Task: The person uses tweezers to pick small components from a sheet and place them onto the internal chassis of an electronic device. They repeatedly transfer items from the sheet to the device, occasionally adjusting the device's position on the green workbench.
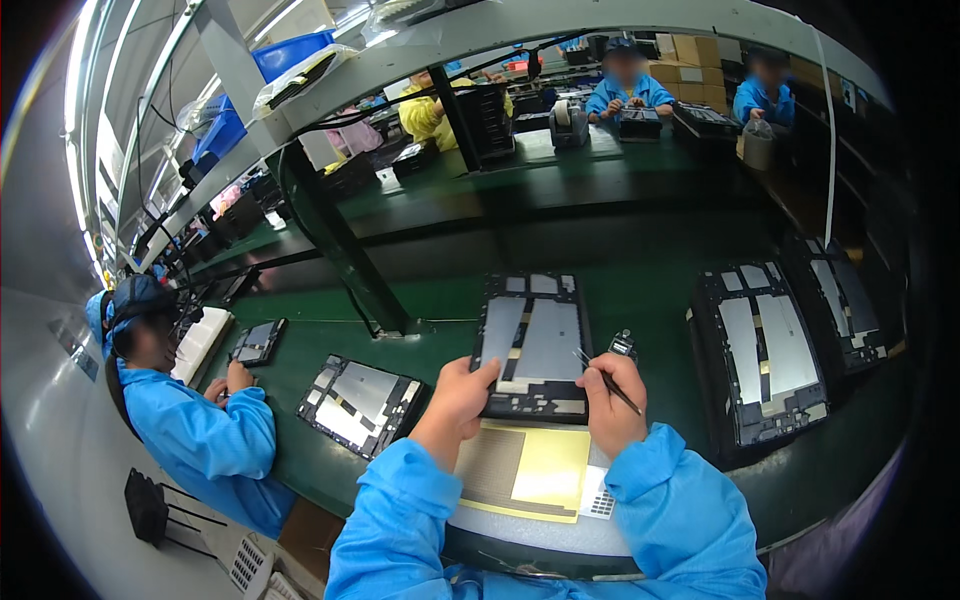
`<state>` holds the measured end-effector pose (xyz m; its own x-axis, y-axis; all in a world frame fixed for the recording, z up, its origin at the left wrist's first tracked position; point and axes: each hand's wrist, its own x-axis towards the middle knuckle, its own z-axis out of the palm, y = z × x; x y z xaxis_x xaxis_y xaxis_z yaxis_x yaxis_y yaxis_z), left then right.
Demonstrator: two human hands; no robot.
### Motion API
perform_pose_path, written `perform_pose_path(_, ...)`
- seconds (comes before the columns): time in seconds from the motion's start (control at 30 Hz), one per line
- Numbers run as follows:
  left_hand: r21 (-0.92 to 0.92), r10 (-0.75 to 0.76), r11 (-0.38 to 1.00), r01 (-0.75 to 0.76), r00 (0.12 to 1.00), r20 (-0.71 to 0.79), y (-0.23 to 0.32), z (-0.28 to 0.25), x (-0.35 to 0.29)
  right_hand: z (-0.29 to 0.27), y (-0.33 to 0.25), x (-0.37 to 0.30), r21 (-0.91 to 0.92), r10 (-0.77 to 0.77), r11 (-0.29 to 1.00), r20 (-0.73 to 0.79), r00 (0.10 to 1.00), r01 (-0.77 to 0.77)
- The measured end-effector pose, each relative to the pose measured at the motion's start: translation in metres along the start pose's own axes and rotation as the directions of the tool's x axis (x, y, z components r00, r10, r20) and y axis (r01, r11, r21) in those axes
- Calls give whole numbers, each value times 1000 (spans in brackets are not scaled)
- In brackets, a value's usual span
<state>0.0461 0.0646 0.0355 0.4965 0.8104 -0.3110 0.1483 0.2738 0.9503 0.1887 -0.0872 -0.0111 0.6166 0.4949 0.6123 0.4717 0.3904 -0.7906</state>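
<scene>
My left hand (462, 402) grips the near left edge of an opened tablet (540, 345), thumb on its top face. Silver battery panels, a dark ribbon strip and black frame parts show on the tablet. In my right hand (616, 402) is a pair of tweezers (622, 393), tips beside the tablet's right edge. Whether the tips hold anything is too small to tell. Below the tablet lies a yellow sheet (552, 470) with rows of small brown strips, partly under a paler yellow piece. A white label sheet (600, 497) sits by my right cuff.
A small black device (622, 345) lies right of the tablet. Stacked opened tablets (760, 350) stand at the right, another stack (362, 403) at the left. A co-worker in blue (195, 420) works at far left. A metal post (345, 240) rises from the green table (640, 290).
</scene>
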Motion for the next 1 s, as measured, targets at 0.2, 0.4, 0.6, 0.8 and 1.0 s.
perform_pose_path(0.2, -566, 15, 824, -23, 1000, -20, -29, -69, -88, 5, -3, -5, 81, -132, 987, -62, 989, 137)
perform_pose_path(0.4, -546, 155, 777, -313, 936, -315, -45, -124, -127, 4, -8, -4, 2, -41, 999, 180, 983, 41)
perform_pose_path(0.6, -515, 128, 679, -524, 775, -619, -49, -150, -71, 4, -26, 0, -170, 9, 984, 385, 923, 61)
perform_pose_path(0.8, -159, 141, 945, -285, 796, -588, -47, -175, -72, 3, -30, 1, -258, 30, 961, 441, 897, 95)
perform_pose_path(1.0, 970, 868, 235, 70, 433, -241, -65, -195, -99, 2, -25, -1, -252, 2, 957, 501, 866, 143)
